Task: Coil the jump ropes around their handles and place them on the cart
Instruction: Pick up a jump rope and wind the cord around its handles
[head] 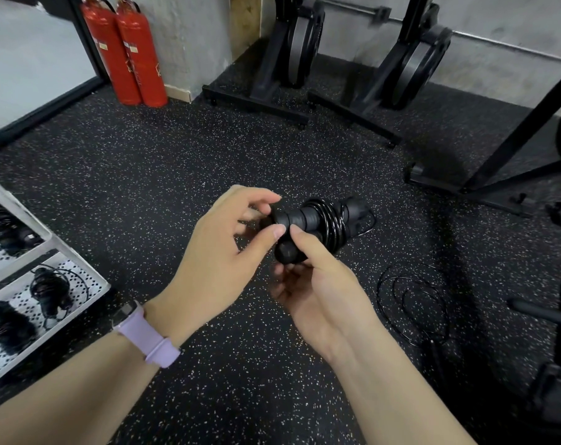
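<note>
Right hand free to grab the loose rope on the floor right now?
Probably not yet. The right hand grips the coiled jump rope together with the left hand. The loose rope lies unobstructed on the floor to its right.

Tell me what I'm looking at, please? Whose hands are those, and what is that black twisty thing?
There is just one picture, taken by a camera on a person's head, looking down at a speckled gym floor. The left hand wears a purple band, and the right hand is beside it. Together they hold a black jump rope, with its cord wound around its handles. Another jump rope lies loose on the floor to the right. On the left is a white cart with wound ropes already in it. Two red fire extinguishers stand by the wall.
</note>
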{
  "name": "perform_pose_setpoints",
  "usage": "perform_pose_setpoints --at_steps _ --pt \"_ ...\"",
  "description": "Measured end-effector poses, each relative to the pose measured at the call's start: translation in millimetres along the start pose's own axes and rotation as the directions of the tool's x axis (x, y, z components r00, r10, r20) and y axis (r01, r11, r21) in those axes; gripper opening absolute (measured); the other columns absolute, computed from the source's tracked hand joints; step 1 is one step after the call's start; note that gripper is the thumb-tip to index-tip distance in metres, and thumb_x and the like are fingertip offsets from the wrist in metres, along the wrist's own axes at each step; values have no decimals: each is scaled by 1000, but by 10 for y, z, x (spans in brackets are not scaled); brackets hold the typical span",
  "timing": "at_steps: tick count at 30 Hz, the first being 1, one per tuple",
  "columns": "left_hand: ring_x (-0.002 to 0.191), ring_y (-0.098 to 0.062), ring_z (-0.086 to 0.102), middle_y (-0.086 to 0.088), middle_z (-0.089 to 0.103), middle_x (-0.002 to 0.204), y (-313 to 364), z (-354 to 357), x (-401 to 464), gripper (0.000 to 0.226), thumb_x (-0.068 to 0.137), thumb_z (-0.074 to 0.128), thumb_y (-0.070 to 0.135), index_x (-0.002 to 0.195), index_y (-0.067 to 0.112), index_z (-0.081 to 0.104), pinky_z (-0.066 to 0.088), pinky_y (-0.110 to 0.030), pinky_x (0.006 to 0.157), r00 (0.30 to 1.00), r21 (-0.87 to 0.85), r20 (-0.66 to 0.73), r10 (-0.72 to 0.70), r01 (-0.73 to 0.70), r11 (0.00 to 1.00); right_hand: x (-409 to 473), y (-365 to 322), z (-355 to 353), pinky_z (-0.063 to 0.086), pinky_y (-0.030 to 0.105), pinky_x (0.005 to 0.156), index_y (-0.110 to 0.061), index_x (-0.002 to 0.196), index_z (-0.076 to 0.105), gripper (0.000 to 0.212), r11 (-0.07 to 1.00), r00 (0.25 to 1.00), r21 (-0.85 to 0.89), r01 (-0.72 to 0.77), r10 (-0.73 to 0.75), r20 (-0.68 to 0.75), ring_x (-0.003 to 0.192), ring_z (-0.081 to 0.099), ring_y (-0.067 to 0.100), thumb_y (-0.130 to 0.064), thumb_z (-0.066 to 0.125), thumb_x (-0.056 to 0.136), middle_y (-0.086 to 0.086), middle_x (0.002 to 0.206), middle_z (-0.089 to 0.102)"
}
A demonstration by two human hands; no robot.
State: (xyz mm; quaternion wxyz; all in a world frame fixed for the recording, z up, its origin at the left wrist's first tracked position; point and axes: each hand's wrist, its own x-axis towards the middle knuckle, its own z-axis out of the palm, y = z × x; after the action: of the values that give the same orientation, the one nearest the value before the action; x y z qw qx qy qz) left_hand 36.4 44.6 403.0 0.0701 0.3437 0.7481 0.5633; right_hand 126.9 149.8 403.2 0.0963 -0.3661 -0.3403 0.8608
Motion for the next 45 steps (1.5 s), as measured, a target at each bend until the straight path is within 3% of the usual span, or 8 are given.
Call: perform_pose_setpoints --at_steps 8,15,20,23,26,31,39,45 --pt "101 -17 56 11 52 108 -5 25 11 39 92 67 17 127 32 61 52 -23 81 996 101 20 93 -94 990 42 21 -11 38 29 61 -15 86 68 13 994 994 -85 -68 75 82 59 54 14 -26 72 91 2 74 63" --pt "101 2 60 14 59 117 -67 64 42 30 96 65 24 120 39 57 47 -20 89 965 -212 93 -245 259 942 21 14 -18 38 30 64 -14 96 72 14 988 988 -146 -48 68 138 60 55 14 -29 72 94 -1 75 66" --pt "112 -18 66 1 67 116 -110 106 45 32 82 75 42 111 33 65 51 -44 103 899 -382 86 -429 427 819 35 46 -36 40 29 63 -10 104 73 26 978 995 -209 -11 33 99 61 53 13 -35 71 95 3 83 69" --pt "102 -13 69 1 70 109 -82 37 69 19 96 66 33 113 26 66 55 -43 99 909 -371 96 -406 411 832 111 20 -56 42 27 59 -4 117 71 45 992 995 -108 -63 71 70 59 54 12 -42 71 93 8 91 65" --pt "100 -16 71 1 71 113 -67 -9 62 18 101 59 19 117 22 64 57 -38 95 919 -306 120 -374 393 867 183 -29 -89 41 29 59 -9 103 69 36 996 997 -59 -72 74 37 57 53 13 -44 71 93 1 71 60" --pt "98 -7 71 15 73 108 -63 -42 25 23 94 65 16 113 29 67 56 -40 95 952 -143 80 -295 304 942 178 -54 -78 41 29 60 -11 92 67 29 996 998 -71 -48 50 27 57 53 13 -40 72 93 0 68 60" --pt "89 -5 70 18 72 106 -54 -114 18 24 95 65 25 114 41 66 54 -32 90 962 -28 88 -259 263 965 120 -38 -34 39 28 61 -11 101 73 25 976 998 -213 42 -30 60 60 51 11 -34 74 91 -1 74 64" --pt "90 -8 71 15 70 109 -80 -172 -9 31 96 63 17 116 40 64 56 -40 92 968 25 112 -226 225 974 137 -8 -28 42 28 64 -18 94 71 20 896 988 -417 151 -124 90 64 55 10 -37 74 91 -5 76 68"
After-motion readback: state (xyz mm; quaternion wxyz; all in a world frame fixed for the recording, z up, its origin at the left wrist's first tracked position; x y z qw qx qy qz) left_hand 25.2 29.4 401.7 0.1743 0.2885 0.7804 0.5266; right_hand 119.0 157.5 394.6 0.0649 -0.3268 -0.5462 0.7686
